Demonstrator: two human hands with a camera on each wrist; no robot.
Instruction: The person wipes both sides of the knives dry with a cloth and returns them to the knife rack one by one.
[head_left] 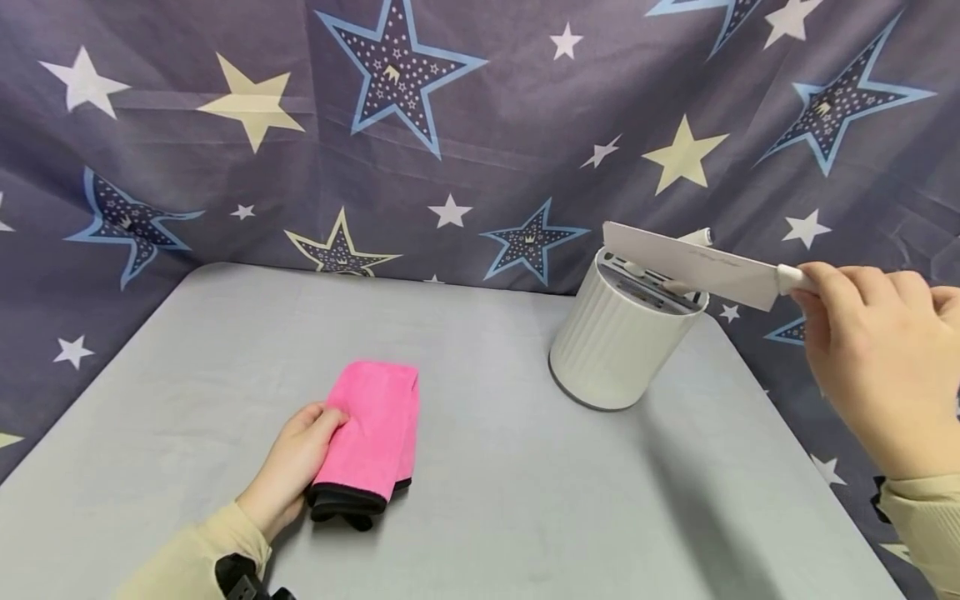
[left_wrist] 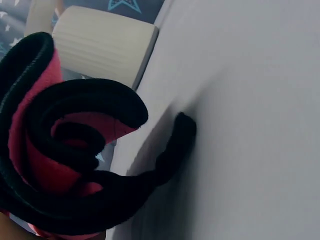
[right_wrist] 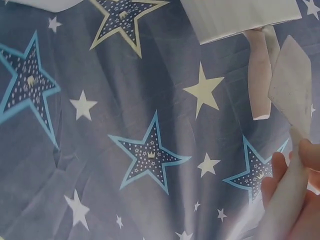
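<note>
My left hand (head_left: 294, 457) pinches a folded pink cloth (head_left: 369, 425) with black edging, low over the table. In the left wrist view, the cloth's layered black edge (left_wrist: 90, 100) curls in front of the camera. At the right, my right hand (head_left: 888, 358) grips the white handle of a broad-bladed kitchen knife (head_left: 693, 262), raised with its pale blade pointing left. The blade overlaps the top of a cream ribbed knife block (head_left: 622, 346) in the head view. Another knife's white handle (right_wrist: 259, 75) sticks out of the block, partly hidden behind the blade in the head view.
The table (head_left: 480, 467) has a light grey cover. A dark curtain (head_left: 465, 100) with stars hangs right behind the table's far edge and along both sides. The knife block stands near the table's back right corner, its slotted top tilted in view.
</note>
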